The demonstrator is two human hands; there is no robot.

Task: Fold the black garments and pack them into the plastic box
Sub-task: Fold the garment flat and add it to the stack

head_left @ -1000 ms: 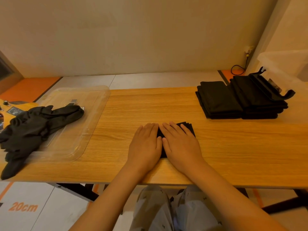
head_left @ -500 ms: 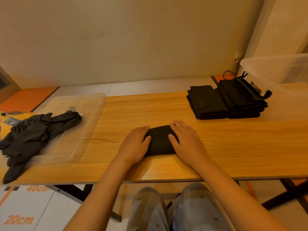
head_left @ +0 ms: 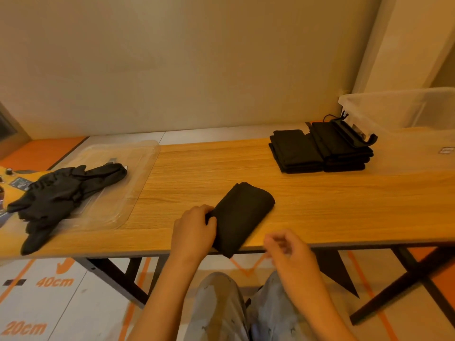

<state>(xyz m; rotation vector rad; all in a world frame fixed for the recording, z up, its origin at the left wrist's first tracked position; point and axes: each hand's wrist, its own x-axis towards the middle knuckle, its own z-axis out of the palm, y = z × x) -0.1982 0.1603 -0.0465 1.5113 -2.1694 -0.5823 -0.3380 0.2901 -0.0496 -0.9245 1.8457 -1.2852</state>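
Left hand (head_left: 194,230): lower centre of frame, fingers and thumb curled round the left edge of the folded black garment (head_left: 242,215).
Right hand (head_left: 288,252): lower right of centre, clear of the garment, blurred; fingers loosely curled, nothing seen in them.
Folded black garment: aslant on the wooden table (head_left: 344,205), near corner jutting past the front edge.
Stacks of folded garments (head_left: 295,153): two, upper right, near the clear plastic box (head_left: 398,112).
Unfolded pile (head_left: 64,190): left of frame, partly on a clear lid (head_left: 128,183).
Hazards, as judged: gripped on one side only, so layers likely to fall open if lifted that way. Overhanging corner apt to pull the bundle off the table if released. Loosened fold liable to sit badly on the stacks or in the box.
Advised: second hand under the free side before transfer.
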